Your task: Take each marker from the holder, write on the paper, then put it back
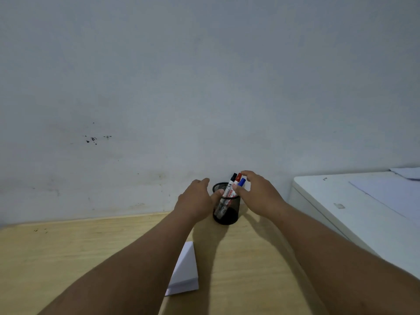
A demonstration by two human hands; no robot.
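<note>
A black mesh holder (pixel 227 215) stands on the wooden desk near the wall. Three markers lean in it: one with a black cap (pixel 233 177), one with a red cap (pixel 238 177) and one with a blue cap (pixel 242 182). My left hand (pixel 197 200) is against the holder's left side, thumb at its rim, fingers apart. My right hand (pixel 259 193) hovers at the right of the markers, fingers curled around the blue-capped one's upper part; whether it touches is unclear. A stack of white paper (pixel 185 272) lies nearer me, partly hidden by my left forearm.
A grey-white wall (pixel 204 87) rises right behind the holder. A white cabinet or appliance (pixel 354 214) with sheets of paper on top stands at the right, beside the wooden desk (pixel 68 258).
</note>
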